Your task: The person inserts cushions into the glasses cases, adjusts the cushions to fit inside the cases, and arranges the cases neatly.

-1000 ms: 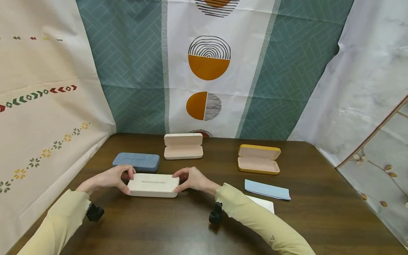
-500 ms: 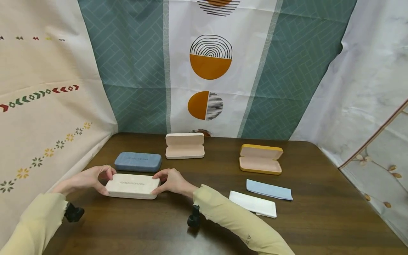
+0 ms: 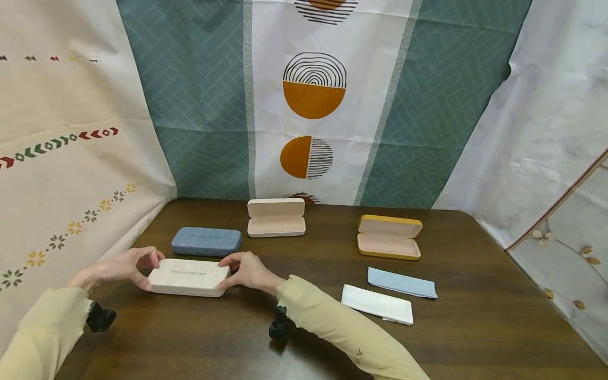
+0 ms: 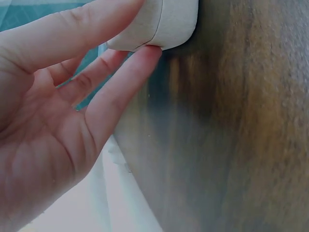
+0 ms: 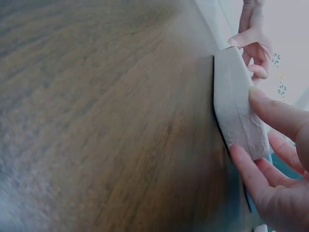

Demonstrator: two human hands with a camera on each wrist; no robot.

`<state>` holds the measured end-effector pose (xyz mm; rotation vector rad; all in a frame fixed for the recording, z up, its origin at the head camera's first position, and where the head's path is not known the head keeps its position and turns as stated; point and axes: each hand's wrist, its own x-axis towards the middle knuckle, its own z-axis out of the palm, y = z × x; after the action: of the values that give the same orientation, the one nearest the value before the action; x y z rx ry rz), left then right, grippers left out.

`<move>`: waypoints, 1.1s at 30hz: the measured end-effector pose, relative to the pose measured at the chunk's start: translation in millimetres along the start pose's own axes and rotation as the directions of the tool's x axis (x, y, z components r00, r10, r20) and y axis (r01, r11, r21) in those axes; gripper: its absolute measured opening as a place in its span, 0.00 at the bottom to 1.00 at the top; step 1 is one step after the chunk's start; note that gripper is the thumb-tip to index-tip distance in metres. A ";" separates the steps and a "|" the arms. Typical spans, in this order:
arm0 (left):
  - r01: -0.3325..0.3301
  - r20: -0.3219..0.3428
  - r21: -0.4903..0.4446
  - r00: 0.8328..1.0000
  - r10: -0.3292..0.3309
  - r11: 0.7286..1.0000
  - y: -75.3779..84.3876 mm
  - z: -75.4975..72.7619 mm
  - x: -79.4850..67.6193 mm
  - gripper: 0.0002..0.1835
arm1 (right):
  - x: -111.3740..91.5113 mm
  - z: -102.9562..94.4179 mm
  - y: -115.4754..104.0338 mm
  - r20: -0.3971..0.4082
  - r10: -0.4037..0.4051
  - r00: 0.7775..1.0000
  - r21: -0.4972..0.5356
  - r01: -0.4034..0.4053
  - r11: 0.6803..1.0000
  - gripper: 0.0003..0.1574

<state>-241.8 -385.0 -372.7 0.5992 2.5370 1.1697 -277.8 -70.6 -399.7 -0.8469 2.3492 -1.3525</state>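
Note:
A closed white glasses case [image 3: 189, 277] with faint lettering on its lid lies on the table at the left front in the head view. My left hand [image 3: 122, 268] pinches its left end; in the left wrist view the thumb and fingertips touch the rounded end of the case [image 4: 166, 24]. At the opposite end, my right hand [image 3: 248, 272] grips with thumb and fingers. The right wrist view has both hands on the case [image 5: 236, 101], its underside close to the tabletop. Just behind it sits a closed blue glasses case [image 3: 206, 241].
An open pale pink glasses case [image 3: 276, 226] stands at the back, and an open yellow-edged one [image 3: 388, 245] is farther right. A light blue folded cloth [image 3: 401, 283] and a white folded cloth [image 3: 377, 304] lie near my right forearm. Patterned curtains [image 3: 209, 105] border the dark table [image 3: 451, 316].
Both hands have slid the white glasses case leftward along the table, in front of the blue case. The white cloth, partly hidden by my right sleeve before, now shows fully.

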 end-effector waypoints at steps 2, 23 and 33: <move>0.002 0.017 0.006 1.000 -0.002 1.000 3.2 0.0 3.0 0.23 | -1.1 -5.7 1.4 0.019 -0.008 1.000 0.016 0.007 1.000 0.24; -0.043 -0.024 -0.051 0.999 0.042 0.998 85.8 10.4 82.2 0.27 | -48.7 -134.7 40.5 -0.042 -0.029 0.999 0.288 0.040 0.957 0.19; -0.116 -0.001 -0.137 0.993 0.116 0.984 122.6 53.4 150.6 0.21 | -82.2 -186.3 59.2 -0.130 -0.016 0.991 0.263 0.050 0.964 0.18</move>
<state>-320.3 -206.1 -324.0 0.7232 2.4193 1.3665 -331.3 130.3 -357.9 -0.7415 2.1819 -1.7344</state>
